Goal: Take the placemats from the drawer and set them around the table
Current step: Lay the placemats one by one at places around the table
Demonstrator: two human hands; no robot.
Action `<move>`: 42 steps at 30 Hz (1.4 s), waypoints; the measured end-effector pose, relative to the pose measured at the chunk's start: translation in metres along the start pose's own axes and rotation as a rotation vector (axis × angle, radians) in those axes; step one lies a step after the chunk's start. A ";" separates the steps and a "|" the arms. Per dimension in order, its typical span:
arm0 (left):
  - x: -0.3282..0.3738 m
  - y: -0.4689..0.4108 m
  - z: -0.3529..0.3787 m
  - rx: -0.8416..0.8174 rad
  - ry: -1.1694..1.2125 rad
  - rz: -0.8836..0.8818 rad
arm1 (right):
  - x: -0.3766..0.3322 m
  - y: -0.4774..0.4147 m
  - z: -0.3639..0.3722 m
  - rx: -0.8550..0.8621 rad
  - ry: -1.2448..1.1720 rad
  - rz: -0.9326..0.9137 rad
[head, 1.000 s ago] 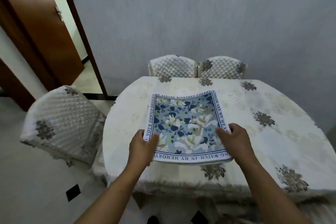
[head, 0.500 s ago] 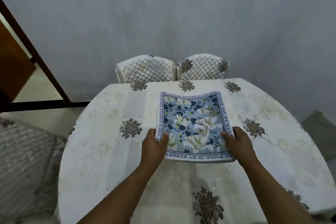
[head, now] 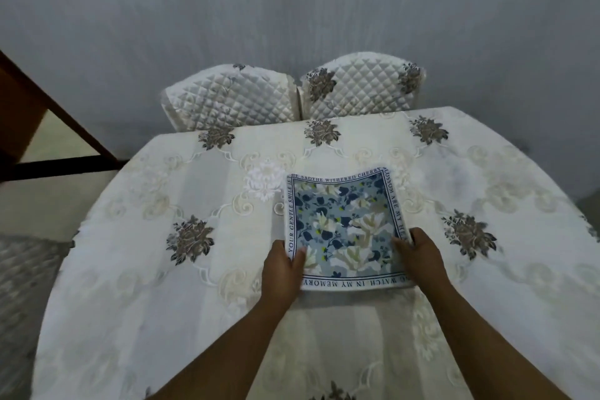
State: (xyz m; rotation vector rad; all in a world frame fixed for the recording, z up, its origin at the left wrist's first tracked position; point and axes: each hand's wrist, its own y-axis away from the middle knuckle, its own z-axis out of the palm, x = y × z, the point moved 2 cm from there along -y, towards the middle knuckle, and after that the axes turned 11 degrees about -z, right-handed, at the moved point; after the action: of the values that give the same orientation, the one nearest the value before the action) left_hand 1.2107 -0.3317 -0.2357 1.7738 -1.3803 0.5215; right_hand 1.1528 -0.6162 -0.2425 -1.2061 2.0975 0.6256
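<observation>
A stack of square placemats (head: 345, 224), blue floral print with a dark lettered border, hangs just above the middle of the table (head: 194, 269), which wears a cream embroidered cloth. My left hand (head: 282, 265) grips the stack's near-left edge, thumb on top. My right hand (head: 418, 255) grips its near-right edge the same way. The far edge of the stack curls slightly upward. How many mats are in the stack I cannot tell.
Two chairs with quilted cream covers stand side by side at the far edge, one on the left (head: 230, 101) and one on the right (head: 360, 88), against a grey wall. Another covered chair (head: 22, 273) shows at the left. A dark door frame (head: 65, 117) stands at far left.
I have come closer to the table and my view has swung right. Both hands carried the stack farther over the tabletop toward its middle, with the same grip.
</observation>
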 end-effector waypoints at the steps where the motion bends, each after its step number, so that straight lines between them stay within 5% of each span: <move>1: -0.004 -0.005 0.010 -0.004 -0.041 -0.028 | 0.009 -0.005 0.005 -0.011 0.014 0.011; 10: -0.027 -0.020 0.035 0.122 -0.300 -0.097 | 0.044 -0.012 0.034 0.046 0.159 -0.006; 15: -0.016 -0.018 0.035 0.174 -0.274 -0.090 | 0.039 -0.008 0.034 0.094 0.213 -0.046; 20: 0.000 -0.016 0.027 0.109 -0.115 -0.134 | 0.021 -0.009 0.025 0.090 0.013 0.078; 30: 0.000 -0.002 -0.045 0.104 -0.097 0.097 | -0.035 0.039 0.015 0.106 -0.038 0.033; 42: -0.057 0.034 -0.194 -0.060 -0.129 0.410 | -0.136 0.221 0.050 0.345 0.027 0.063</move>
State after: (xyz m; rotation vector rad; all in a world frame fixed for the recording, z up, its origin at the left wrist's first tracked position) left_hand 1.1906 -0.1458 -0.1523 1.5003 -1.8462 0.5804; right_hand 1.0247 -0.4008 -0.1594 -0.9612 2.1626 0.2589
